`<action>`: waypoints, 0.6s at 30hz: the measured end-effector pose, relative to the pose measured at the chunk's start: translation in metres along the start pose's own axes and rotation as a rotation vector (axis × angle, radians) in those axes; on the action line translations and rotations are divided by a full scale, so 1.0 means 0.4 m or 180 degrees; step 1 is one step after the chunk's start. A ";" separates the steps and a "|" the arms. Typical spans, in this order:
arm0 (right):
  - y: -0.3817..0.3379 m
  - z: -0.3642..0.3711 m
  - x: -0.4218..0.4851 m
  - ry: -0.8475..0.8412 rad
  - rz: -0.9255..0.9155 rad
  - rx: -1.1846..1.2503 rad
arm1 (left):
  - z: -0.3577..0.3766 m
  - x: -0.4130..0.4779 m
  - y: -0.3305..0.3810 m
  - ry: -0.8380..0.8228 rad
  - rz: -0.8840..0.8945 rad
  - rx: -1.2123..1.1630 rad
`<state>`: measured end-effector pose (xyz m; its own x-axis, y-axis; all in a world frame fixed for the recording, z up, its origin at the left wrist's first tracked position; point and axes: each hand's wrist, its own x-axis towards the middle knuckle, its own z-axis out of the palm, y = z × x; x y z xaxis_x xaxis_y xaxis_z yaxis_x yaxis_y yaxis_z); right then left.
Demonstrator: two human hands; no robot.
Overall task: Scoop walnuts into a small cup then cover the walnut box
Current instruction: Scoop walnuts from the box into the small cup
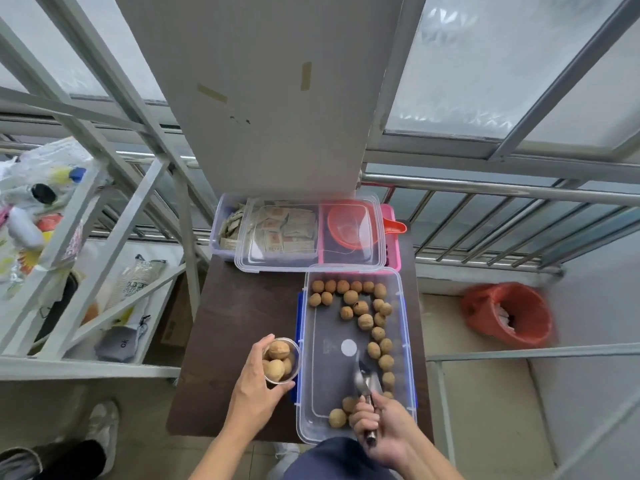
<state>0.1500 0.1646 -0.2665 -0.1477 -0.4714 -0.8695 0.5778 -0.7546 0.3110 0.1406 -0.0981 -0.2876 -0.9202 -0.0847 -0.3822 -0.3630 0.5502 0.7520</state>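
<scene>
On dark table [242, 306] by window, L hand [254, 386] gripping cup [281, 360], R hand [384, 427] gripping spoon [363, 386].

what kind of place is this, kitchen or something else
Not a kitchen; probably a dorm room or enclosed balcony. A metal bunk-style frame stands on the left, a window railing and frosted panes run behind, and a small dark table holds the walnut box.

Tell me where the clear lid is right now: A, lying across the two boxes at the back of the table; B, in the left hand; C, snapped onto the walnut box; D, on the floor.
A: the lid lies across the back boxes, while the walnut box stands open.
</scene>
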 end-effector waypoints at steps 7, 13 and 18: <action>-0.086 -0.008 0.133 0.0524 -0.1127 -0.0770 | -0.013 0.017 -0.001 -0.0136 -0.0031 0.0141; -0.177 0.023 0.183 0.0886 -0.1598 -0.1698 | -0.011 0.022 0.017 -0.0148 0.0051 0.0321; -0.212 0.090 0.185 0.0953 -0.1811 -0.1937 | 0.003 0.012 0.025 0.0025 -0.0021 0.0413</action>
<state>0.0611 0.1772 -0.3432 -0.3759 0.1052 -0.9207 0.8203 -0.4244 -0.3834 0.1326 -0.0920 -0.2824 -0.9192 -0.0948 -0.3823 -0.3474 0.6524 0.6735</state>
